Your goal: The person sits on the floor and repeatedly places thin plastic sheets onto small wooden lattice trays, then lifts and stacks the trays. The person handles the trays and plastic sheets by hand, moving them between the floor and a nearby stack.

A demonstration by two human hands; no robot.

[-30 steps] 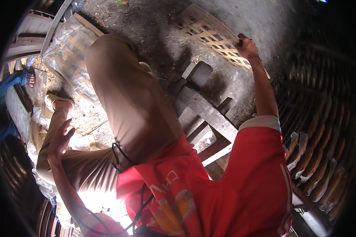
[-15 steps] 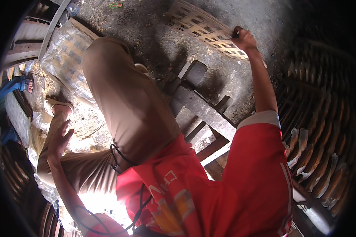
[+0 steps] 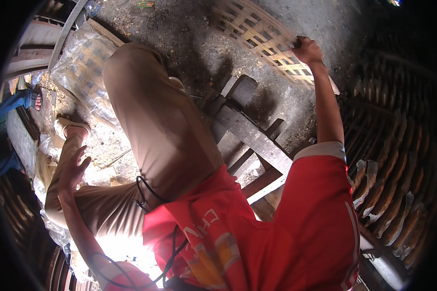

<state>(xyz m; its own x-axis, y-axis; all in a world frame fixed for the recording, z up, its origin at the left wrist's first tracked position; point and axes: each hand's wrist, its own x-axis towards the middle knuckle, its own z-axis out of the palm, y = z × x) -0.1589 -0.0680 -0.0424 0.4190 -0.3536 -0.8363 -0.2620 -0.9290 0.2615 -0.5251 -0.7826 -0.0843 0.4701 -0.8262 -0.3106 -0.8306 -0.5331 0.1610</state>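
Note:
My right hand [image 3: 308, 51] is closed on the upper right edge of a woven lattice panel [image 3: 257, 35], tan and brown, with square gaps. The panel stands tilted over the dark floor, and my right arm is stretched out to it. Part of the grip is in shadow. My left hand [image 3: 74, 169] lies by my bent left leg, fingers apart and nothing in it. Beneath my right arm stands a low wooden frame [image 3: 250, 131] with thick worn bars.
Clear plastic sheeting [image 3: 85, 63] covers another woven panel at the left. A stack of many panels [image 3: 388, 179] stands along the right. Another person's sandalled foot [image 3: 36, 101] shows at the far left. A black cable [image 3: 172, 247] hangs over my red shirt.
My right hand and the lattice panel have shifted slightly right and toward me. My left hand stays by my leg.

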